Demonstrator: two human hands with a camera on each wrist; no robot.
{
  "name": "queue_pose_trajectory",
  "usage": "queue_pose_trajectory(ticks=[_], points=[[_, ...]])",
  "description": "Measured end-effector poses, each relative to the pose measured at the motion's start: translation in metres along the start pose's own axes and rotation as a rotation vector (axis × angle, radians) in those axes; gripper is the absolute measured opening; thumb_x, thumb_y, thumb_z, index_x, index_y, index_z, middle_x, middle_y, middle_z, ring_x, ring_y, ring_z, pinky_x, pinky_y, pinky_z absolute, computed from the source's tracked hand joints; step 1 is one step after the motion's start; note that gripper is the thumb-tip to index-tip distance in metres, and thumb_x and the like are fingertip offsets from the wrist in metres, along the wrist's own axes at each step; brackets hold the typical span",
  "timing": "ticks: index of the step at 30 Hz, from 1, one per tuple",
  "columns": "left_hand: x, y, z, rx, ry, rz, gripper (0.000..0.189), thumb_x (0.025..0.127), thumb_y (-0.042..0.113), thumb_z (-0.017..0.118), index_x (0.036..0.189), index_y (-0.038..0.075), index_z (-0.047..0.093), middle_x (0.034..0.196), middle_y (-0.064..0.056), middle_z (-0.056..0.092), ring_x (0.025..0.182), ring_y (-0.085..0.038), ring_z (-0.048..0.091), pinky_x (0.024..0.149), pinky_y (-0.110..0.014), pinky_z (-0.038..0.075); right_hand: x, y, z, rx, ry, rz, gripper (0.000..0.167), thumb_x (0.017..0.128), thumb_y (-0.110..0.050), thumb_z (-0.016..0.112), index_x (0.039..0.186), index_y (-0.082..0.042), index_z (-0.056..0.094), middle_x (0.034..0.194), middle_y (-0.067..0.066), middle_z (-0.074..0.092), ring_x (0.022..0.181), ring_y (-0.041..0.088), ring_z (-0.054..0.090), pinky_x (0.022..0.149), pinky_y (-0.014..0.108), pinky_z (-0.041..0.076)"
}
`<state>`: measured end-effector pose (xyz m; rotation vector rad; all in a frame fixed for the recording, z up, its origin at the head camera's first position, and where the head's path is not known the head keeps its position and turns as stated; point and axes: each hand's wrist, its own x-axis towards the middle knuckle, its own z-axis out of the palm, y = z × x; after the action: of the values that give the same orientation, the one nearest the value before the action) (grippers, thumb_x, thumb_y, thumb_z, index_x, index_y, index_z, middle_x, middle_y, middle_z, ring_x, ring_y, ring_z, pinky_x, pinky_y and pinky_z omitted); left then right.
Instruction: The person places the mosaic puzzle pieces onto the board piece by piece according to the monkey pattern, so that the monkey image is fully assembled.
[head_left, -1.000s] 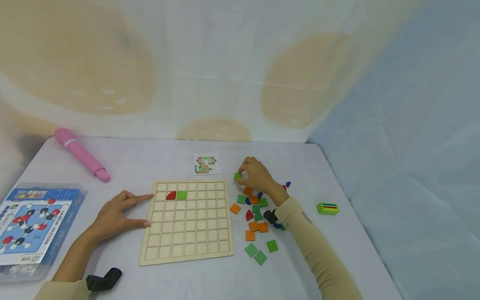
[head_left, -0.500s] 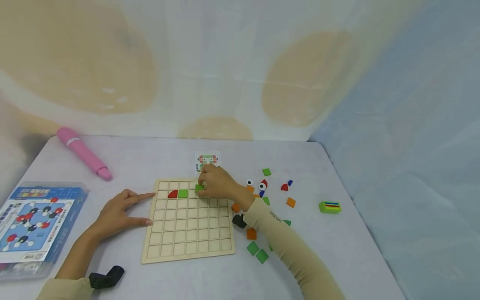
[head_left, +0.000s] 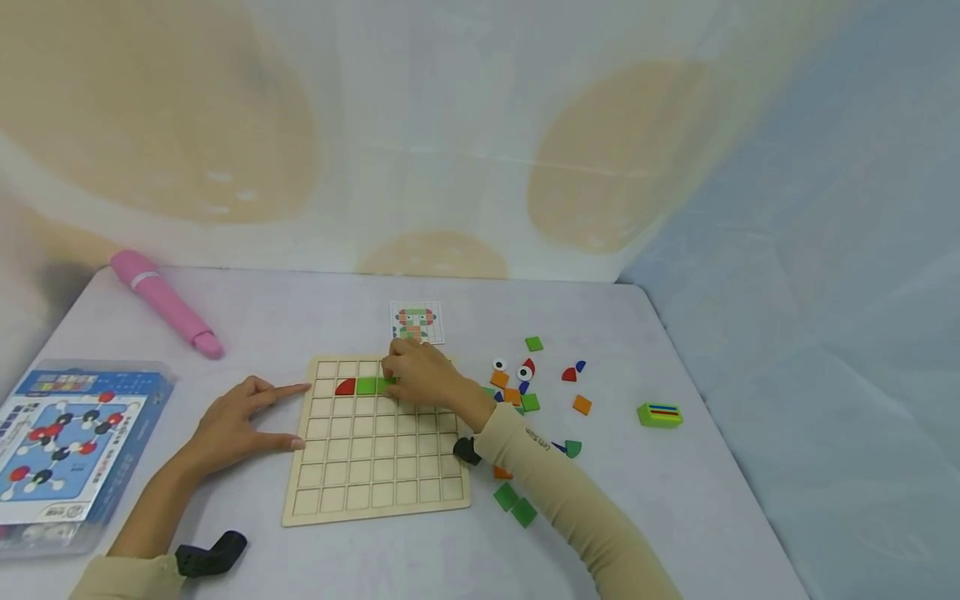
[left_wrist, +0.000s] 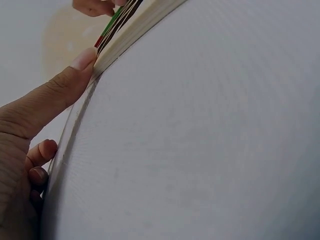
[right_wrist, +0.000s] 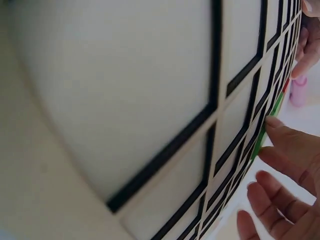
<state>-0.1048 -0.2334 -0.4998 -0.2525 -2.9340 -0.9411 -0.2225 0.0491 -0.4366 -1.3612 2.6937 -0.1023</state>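
Note:
A wooden grid board (head_left: 367, 475) lies on the table. Along its second row sit a red quarter-circle tile (head_left: 345, 387) and a green square tile (head_left: 366, 386). Right beside that green one, my right hand (head_left: 426, 375) pinches another green square tile (right_wrist: 258, 142) between thumb and forefinger, at a cell of the same row. The hand partly covers it in the head view. My left hand (head_left: 234, 423) rests at the board's left edge, its forefinger and thumb stretched out and spread. In the left wrist view the thumb (left_wrist: 55, 95) touches the board's rim.
A small pattern card (head_left: 417, 320) lies behind the board. Right of it several loose tiles are scattered, such as an orange square (head_left: 582, 405). Farther right is a lime-green block (head_left: 660, 415). A boxed molecule set (head_left: 75, 450) and a pink cylinder (head_left: 167, 305) are at the left.
My right hand has carried a green square tile from the scattered tiles leftward to the board, down beside the first green tile. The left hand has stayed at the board's edge.

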Motion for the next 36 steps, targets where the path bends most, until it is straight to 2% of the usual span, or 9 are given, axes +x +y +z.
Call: queue_pose_trajectory(ticks=[3, 8, 13, 18, 22, 26, 29, 36], points=[[0.000, 0.001, 0.000, 0.000, 0.002, 0.004, 0.080, 0.066, 0.052, 0.088, 0.136, 0.021, 0.063, 0.096, -0.002, 0.049, 0.079, -0.015, 0.038, 0.069, -0.030, 0.028, -0.002, -0.001, 0.001, -0.005, -0.013, 0.014, 0.023, 0.093, -0.038, 0.069, 0.105, -0.019, 0.072, 0.108, -0.001, 0.057, 0.098, 0.012, 0.052, 0.082, 0.027, 0.046], [0.000, 0.003, -0.001, 0.000, -0.009, -0.014, 0.080, 0.066, 0.052, 0.087, 0.136, 0.021, 0.062, 0.096, -0.003, 0.048, 0.079, -0.016, 0.038, 0.068, -0.030, 0.028, -0.008, 0.000, -0.005, 0.010, -0.051, 0.060, 0.032, 0.093, -0.041, 0.069, 0.118, -0.023, 0.070, 0.119, 0.001, 0.054, 0.106, 0.015, 0.050, 0.092, 0.036, 0.043], [0.000, 0.002, 0.000, 0.003, -0.014, -0.018, 0.080, 0.066, 0.052, 0.087, 0.136, 0.021, 0.062, 0.096, -0.004, 0.048, 0.079, -0.016, 0.038, 0.068, -0.030, 0.028, -0.025, 0.020, -0.019, 0.048, -0.049, 0.142, 0.040, 0.093, -0.037, 0.069, 0.131, -0.024, 0.064, 0.128, 0.002, 0.051, 0.113, 0.017, 0.048, 0.096, 0.037, 0.038], [-0.001, 0.000, 0.001, 0.013, 0.003, -0.004, 0.080, 0.066, 0.052, 0.088, 0.136, 0.021, 0.062, 0.095, -0.002, 0.048, 0.078, -0.014, 0.037, 0.068, -0.029, 0.028, -0.049, 0.064, -0.027, 0.037, -0.005, 0.216, 0.033, 0.094, -0.025, 0.069, 0.127, -0.020, 0.068, 0.123, 0.007, 0.054, 0.113, 0.023, 0.049, 0.097, 0.043, 0.039], [-0.001, 0.001, 0.000, 0.020, 0.021, 0.009, 0.080, 0.065, 0.052, 0.088, 0.135, 0.022, 0.063, 0.094, -0.001, 0.047, 0.077, -0.014, 0.037, 0.068, -0.028, 0.028, -0.071, 0.105, -0.031, -0.052, -0.018, 0.308, 0.033, 0.093, -0.023, 0.069, 0.126, -0.018, 0.070, 0.122, 0.011, 0.055, 0.115, 0.028, 0.050, 0.099, 0.050, 0.041], [-0.001, 0.000, -0.001, 0.012, 0.018, 0.005, 0.081, 0.065, 0.052, 0.088, 0.136, 0.022, 0.062, 0.094, -0.002, 0.047, 0.077, -0.015, 0.037, 0.068, -0.029, 0.028, -0.091, 0.134, -0.032, -0.093, -0.031, 0.410, 0.033, 0.093, -0.020, 0.069, 0.126, -0.015, 0.069, 0.122, 0.014, 0.055, 0.114, 0.031, 0.050, 0.098, 0.052, 0.042], [-0.002, -0.002, 0.000, 0.013, 0.025, 0.006, 0.081, 0.065, 0.052, 0.088, 0.135, 0.023, 0.063, 0.093, -0.001, 0.047, 0.077, -0.014, 0.037, 0.067, -0.028, 0.028, -0.101, 0.146, -0.033, -0.102, -0.041, 0.461, 0.033, 0.093, -0.018, 0.067, 0.125, -0.013, 0.070, 0.120, 0.016, 0.055, 0.113, 0.032, 0.051, 0.097, 0.052, 0.043], [-0.003, -0.004, 0.000, 0.024, 0.033, 0.016, 0.081, 0.065, 0.052, 0.088, 0.135, 0.023, 0.063, 0.092, 0.000, 0.046, 0.076, -0.014, 0.036, 0.067, -0.028, 0.028, -0.110, 0.155, -0.027, -0.181, -0.053, 0.442, 0.021, 0.091, -0.017, 0.069, 0.110, -0.012, 0.076, 0.111, 0.016, 0.059, 0.106, 0.033, 0.053, 0.092, 0.052, 0.046]])
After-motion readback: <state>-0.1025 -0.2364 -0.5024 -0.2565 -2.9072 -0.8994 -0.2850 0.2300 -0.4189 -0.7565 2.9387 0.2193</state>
